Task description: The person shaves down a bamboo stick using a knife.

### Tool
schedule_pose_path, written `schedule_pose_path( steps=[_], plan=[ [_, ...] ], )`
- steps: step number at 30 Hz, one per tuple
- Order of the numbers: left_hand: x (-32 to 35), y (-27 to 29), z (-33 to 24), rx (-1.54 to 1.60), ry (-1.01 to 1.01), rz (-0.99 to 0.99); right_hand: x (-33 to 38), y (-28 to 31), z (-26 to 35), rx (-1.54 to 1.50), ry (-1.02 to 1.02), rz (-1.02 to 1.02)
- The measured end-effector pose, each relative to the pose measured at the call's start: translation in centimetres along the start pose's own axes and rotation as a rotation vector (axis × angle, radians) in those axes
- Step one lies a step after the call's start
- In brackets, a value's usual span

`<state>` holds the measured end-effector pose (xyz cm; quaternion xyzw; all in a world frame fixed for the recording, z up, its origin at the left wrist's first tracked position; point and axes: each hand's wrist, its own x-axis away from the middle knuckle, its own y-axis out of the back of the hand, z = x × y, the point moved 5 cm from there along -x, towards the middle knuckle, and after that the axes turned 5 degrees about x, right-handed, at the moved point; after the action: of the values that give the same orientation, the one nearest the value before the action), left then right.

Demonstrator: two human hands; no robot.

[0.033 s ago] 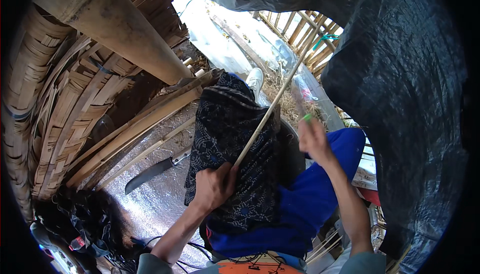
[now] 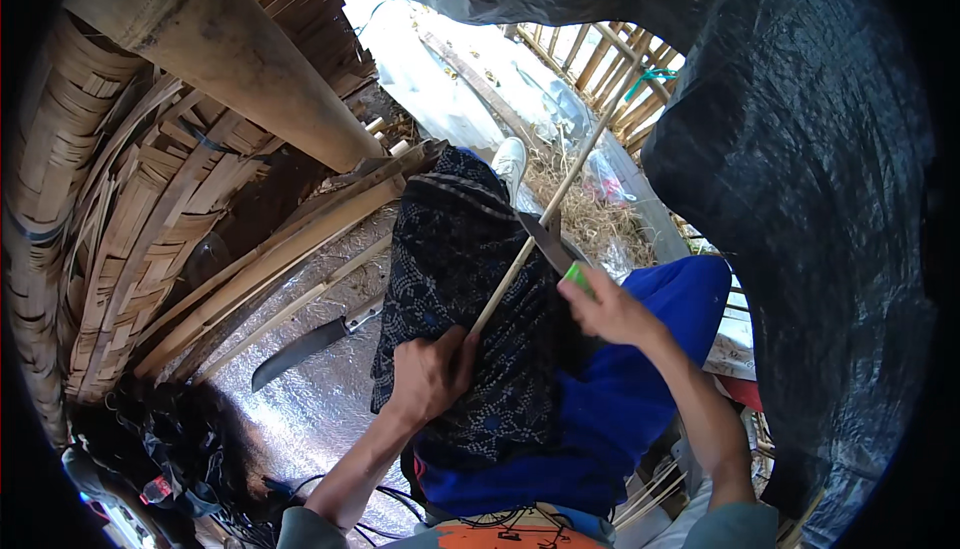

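Observation:
My left hand is closed around the lower end of a thin bamboo stick, pressing it against the dark patterned cloth over my lap. From there the stick slants up and away to the right. My right hand grips a green-handled knife. Its dark blade lies against the stick, partway along its length, with the tip just past the stick's left side. Whether the edge bites into the stick, I cannot tell.
A large knife lies on the shiny sheet left of my lap, beside bamboo strips. A thick bamboo pole and woven bamboo stand at the left. Black plastic sheeting hangs at the right.
My right hand has moved down and slightly left, bringing the knife from beyond the stick's right side onto it. My left hand and the stick stay nearly where they were.

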<state>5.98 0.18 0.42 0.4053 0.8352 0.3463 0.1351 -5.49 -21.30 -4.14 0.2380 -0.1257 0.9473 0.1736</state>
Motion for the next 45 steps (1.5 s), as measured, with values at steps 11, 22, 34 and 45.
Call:
schedule_pose_path(
  steps=[11, 22, 34, 45],
  plan=[
    [-0.1, 0.0, 0.2, -0.022, -0.051, -0.009, -0.9, 1.0, 2.3, 0.631, 0.133, -0.008],
    [-0.5, -0.5, -0.4, 0.023, -0.009, 0.026, -0.8, 4.5, -0.3, 0.059, 0.066, -0.343],
    [0.1, 0.0, 0.4, 0.011, -0.012, 0.027, 0.0, 1.7, 1.6, 0.337, 0.22, -0.103],
    [-0.2, -0.4, 0.1, -0.037, -0.041, -0.001, -1.9, 3.2, 4.1, 0.638, 0.242, -0.197]
  ],
)
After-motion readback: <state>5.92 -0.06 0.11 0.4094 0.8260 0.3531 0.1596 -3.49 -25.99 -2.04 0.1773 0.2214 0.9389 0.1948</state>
